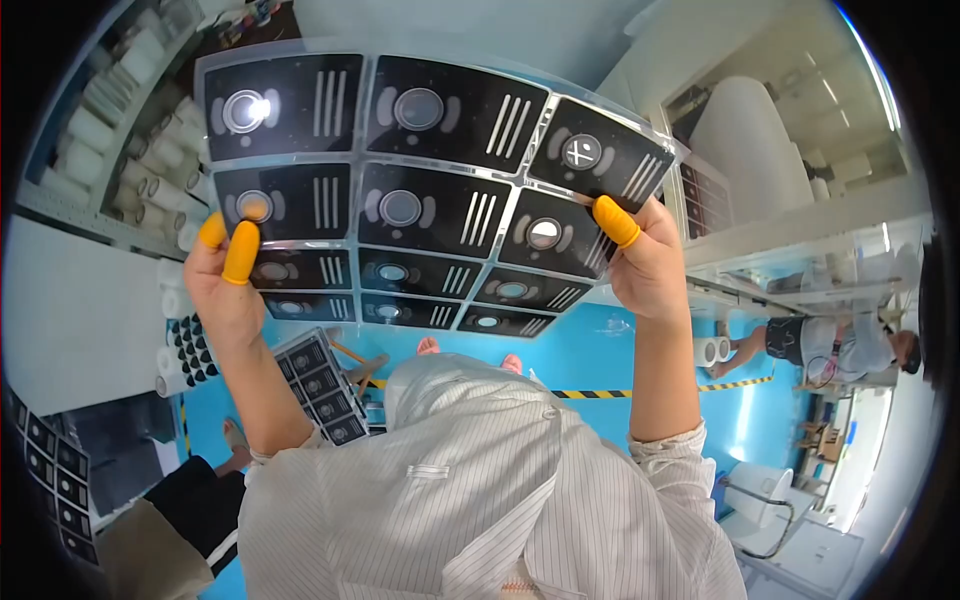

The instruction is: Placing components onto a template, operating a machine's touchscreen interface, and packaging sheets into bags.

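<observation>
At the left and right edges, the left hand [226, 302] and right hand [650, 268] pinch the black-panelled sheet [432, 205]; uneven pulling could perhaps bend it.

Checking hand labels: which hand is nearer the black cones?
Left. In the picture, the left hand is just above the black cones; the right hand is across the held sheet.

With both forearms [665, 385] bared and raised, the left hand [228, 262] pinches at left of centre, two digits [240, 255] capped in yellow, while the right hand [648, 262] grips at right of centre, yellow-capped thumb [616, 222] angled toward the upper left.
</observation>
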